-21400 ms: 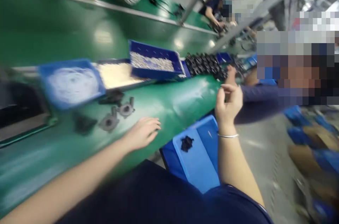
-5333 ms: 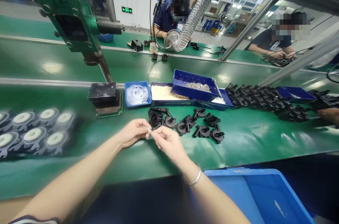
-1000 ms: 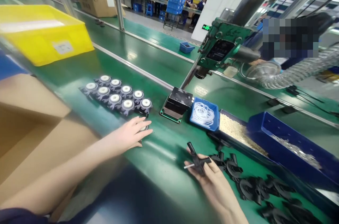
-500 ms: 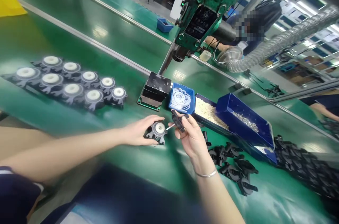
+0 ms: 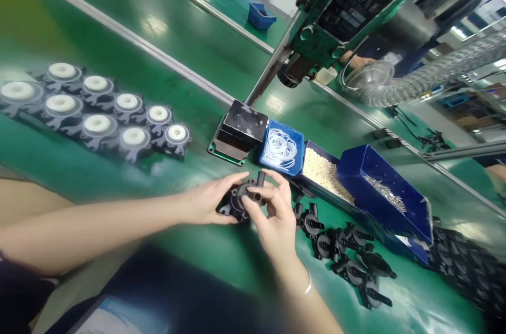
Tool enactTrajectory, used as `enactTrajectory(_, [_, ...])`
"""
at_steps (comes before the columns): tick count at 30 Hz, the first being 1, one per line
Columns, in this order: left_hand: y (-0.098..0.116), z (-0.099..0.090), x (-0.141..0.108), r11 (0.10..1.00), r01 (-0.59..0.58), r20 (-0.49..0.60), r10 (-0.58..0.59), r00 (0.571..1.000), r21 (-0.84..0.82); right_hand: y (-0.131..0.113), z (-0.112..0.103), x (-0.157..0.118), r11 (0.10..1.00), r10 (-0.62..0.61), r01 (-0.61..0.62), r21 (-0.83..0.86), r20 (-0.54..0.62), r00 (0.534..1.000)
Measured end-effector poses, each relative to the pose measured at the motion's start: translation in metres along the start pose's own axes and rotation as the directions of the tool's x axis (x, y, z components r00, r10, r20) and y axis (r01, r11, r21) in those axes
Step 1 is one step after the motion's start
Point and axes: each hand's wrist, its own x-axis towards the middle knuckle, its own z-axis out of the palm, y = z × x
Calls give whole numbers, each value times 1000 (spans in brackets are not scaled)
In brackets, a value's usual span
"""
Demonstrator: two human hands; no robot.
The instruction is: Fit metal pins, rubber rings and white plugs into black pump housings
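Near the front of the green table, my left hand [image 5: 211,199] is wrapped round the side of a dark base part [image 5: 226,209]. On top of that part lies a black pump cover [image 5: 240,198] with a short upright tube. My right hand [image 5: 272,207] grips this cover from the right, thumb and fingers on its top. The white ring of the base part is hidden under the cover. Just behind the hands stands a black block [image 5: 243,126] on a green-edged plate.
Several parts with white rings [image 5: 97,124] stand at the left. A blue tray of white rings [image 5: 281,148], a bin of pale pieces [image 5: 326,173] and a blue bin of screws [image 5: 385,194] run rightward. Black covers [image 5: 351,271] lie right. A green press [image 5: 316,49] overhangs.
My right hand has moved left and brought the black cover onto the base part, which hides the white ring. The view has shifted closer to the press.
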Motion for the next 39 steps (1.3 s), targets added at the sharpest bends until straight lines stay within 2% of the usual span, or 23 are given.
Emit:
enactTrajectory(2, [-1,1,0,997,-71,-26,71,997,-2,4,4,-5,992,-33,35,-117,18,999])
enactTrajectory(6, [-7,3,1,978,-207,-47,206,978,-24,14,13,-12,996,27,-28,-89,-10,1000])
enactTrajectory(11, [-11,4,4,977,-205,-48,202,978,-66,17,15,-11,999,24,-21,-49,50,998])
enactTrajectory(22, [-9,2,7,959,-276,-66,272,960,-59,25,6,-3,1000,-26,25,5,157,987])
enactTrajectory(25, [-7,1,8,965,-254,-54,250,967,-71,24,6,-3,999,-34,31,22,172,985])
enactTrajectory(31, [-8,0,6,976,-199,-22,198,980,-87,24,13,-8,1000,-13,12,17,60,998])
enactTrajectory(39, [-11,3,5,989,-139,-19,138,990,-57,24,19,-11,999,4,-5,37,31,999])
